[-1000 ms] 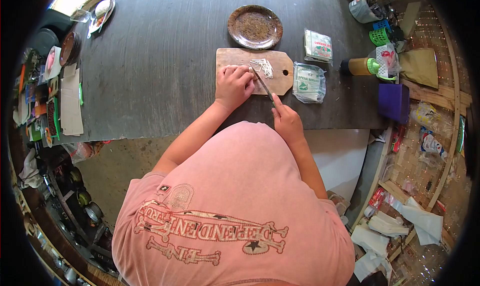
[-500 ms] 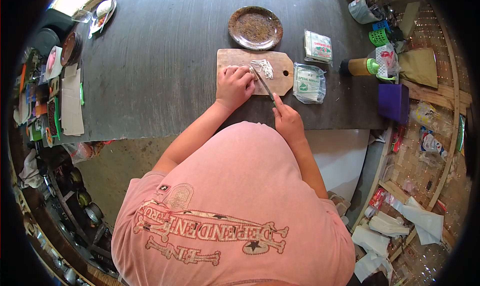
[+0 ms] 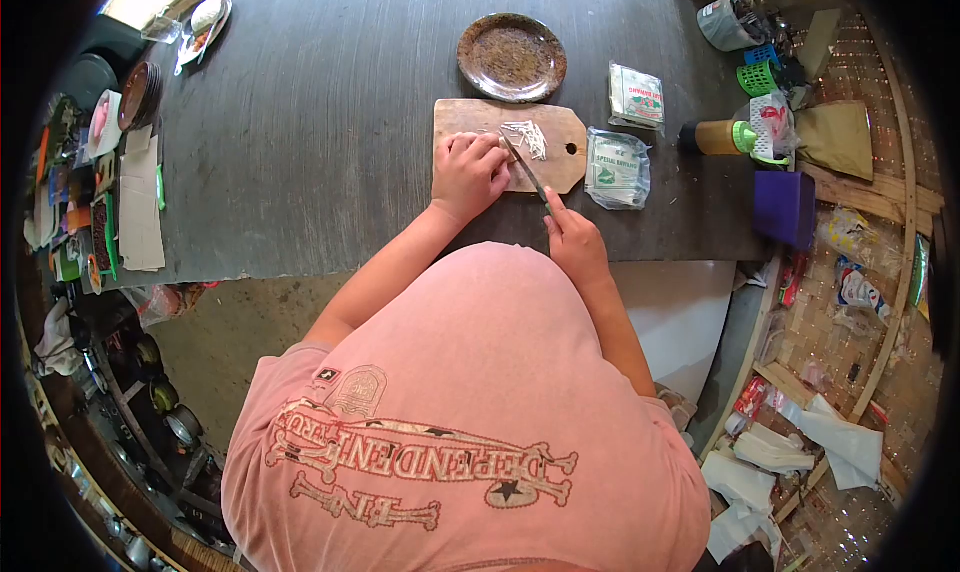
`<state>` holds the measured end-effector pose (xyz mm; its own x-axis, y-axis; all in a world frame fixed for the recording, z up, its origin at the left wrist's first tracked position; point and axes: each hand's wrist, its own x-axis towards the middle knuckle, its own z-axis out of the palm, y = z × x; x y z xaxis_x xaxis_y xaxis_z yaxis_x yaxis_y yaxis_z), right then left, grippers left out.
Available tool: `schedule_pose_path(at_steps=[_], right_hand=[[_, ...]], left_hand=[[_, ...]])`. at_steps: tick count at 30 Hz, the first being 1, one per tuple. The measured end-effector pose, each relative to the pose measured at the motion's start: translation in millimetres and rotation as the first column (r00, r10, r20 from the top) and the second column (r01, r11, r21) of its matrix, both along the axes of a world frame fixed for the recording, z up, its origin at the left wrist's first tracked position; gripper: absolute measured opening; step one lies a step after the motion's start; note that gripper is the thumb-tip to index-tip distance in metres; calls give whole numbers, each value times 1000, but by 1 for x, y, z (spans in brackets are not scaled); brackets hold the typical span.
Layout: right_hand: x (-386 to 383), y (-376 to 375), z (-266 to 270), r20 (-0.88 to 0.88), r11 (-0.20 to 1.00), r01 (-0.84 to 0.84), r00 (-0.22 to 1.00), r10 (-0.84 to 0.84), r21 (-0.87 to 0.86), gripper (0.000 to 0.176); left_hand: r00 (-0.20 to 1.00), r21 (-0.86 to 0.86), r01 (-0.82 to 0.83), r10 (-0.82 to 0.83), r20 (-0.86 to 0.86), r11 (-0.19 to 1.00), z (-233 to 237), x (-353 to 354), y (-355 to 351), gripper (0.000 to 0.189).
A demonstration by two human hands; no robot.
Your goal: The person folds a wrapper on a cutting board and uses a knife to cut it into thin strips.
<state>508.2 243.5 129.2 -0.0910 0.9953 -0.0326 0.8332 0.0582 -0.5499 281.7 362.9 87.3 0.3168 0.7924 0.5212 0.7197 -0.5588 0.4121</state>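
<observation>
A wooden cutting board [image 3: 553, 172] lies on the dark table in front of me. My left hand [image 3: 470, 175] is closed over its left part, fingers curled down on a pale piece of food that is mostly hidden. The fingers of my right hand [image 3: 577, 242] wrap round the handle of a knife [image 3: 529, 171]. Its blade slants up and left across the board, with the tip beside my left fingertips. Thin white strips [image 3: 527, 138] are heaped just right of the blade.
Beyond the board stands a brown speckled plate [image 3: 511, 58]. Two plastic-wrapped packets, one green-labelled [image 3: 617, 169] and one red-labelled [image 3: 636, 96], lie to the right. Farther right are a green-capped bottle [image 3: 718, 136] and a purple box [image 3: 783, 208]. Stacked brown bowls [image 3: 140, 96] stand at the left.
Both hands and the knife keep almost the same place on the board. Only a very slight shift of the view shows.
</observation>
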Motion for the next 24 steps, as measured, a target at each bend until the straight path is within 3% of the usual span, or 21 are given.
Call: schedule_pose_path(at_steps=[24], right_hand=[[-3,-2,-3,-10,1000,23,1000,-23,-10,60]], left_hand=[[1000,-23,9,-9,-6,1000,0,-1,0,12]])
